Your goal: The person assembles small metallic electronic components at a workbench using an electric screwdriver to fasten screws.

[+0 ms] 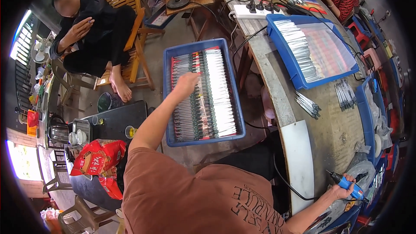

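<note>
Left hand (187, 82) at centre, reaching to 12 o'clock, down in blue tray (169, 99) among rows of slim packets (203, 99); fingers buried there, grip impossible to judge. Right hand (344, 189) at 4 o'clock, closed around blue-handled corded tool (346, 184), tip pointing toward 10 o'clock, cord (290, 186) trailing toward 8 o'clock. Second blue tray (281, 45) at 1 o'clock on worn bench (329, 134). Seated person (93, 30) at 10 o'clock; another at 1 o'clock cut off by rim. Red bag (97, 156) at 8 o'clock.
</note>
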`<state>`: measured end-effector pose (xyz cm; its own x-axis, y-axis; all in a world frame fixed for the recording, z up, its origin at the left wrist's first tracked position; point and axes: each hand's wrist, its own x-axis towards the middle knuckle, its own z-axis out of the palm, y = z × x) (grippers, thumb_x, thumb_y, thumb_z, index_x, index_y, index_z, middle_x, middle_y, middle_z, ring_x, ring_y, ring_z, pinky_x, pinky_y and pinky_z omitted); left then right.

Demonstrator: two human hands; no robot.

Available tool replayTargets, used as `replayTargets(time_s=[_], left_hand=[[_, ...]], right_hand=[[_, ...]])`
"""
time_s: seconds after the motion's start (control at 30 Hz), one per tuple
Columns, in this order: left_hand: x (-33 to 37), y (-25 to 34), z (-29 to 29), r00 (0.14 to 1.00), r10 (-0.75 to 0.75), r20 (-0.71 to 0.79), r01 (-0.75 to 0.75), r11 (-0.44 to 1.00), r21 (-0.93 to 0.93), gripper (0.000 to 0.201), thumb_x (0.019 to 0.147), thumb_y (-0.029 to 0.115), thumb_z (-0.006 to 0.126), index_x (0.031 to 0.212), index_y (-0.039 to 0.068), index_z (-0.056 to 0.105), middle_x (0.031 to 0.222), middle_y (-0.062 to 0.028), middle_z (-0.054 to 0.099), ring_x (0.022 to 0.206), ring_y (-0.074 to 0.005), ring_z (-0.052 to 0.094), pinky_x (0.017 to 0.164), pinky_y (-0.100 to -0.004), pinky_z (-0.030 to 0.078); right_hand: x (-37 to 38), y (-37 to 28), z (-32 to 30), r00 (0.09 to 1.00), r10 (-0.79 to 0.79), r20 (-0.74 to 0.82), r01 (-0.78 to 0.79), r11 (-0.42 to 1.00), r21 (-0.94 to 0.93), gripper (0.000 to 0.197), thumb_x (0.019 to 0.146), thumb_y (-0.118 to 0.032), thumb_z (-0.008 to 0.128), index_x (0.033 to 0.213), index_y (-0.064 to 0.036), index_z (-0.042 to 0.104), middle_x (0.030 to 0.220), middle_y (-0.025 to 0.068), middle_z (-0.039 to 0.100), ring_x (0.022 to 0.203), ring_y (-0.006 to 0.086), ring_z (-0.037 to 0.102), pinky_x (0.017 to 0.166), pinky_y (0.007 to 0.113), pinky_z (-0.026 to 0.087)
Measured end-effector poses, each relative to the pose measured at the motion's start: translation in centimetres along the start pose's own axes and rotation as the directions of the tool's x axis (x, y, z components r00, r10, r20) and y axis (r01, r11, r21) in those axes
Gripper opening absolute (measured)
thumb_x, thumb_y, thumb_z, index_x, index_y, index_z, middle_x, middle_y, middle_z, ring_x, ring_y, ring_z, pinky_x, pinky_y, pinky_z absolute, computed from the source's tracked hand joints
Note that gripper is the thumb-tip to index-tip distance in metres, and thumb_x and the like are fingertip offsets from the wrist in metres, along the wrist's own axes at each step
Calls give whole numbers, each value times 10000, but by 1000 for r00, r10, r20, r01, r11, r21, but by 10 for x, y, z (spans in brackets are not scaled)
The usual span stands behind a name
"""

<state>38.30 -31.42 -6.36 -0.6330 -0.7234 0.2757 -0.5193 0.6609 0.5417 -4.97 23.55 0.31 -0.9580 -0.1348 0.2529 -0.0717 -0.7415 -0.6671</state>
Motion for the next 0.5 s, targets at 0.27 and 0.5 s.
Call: replayTargets(time_s=[0.27,0.5], left_hand=[[21,-72,-5,989,-132,-71,148,933,328,128,746,101,513,841,44,578,808,-147,563,823,-316,529,726,-398,424],[27,-94,5,995,-96,40,66,874,481,95,733,96,489,785,56,559,824,-134,571,815,-299,539,683,-396,441]], right_hand=[[2,-4,-6,1000,17,-13,-17,1000,-16,226,722,-126,530,895,-21,429,716,59,368,682,187,381,699,353,316],[2,-3,-8,1000,22,8,-21,995,-100,218,734,-133,518,900,-22,431,732,69,394,694,193,398,699,358,337]])
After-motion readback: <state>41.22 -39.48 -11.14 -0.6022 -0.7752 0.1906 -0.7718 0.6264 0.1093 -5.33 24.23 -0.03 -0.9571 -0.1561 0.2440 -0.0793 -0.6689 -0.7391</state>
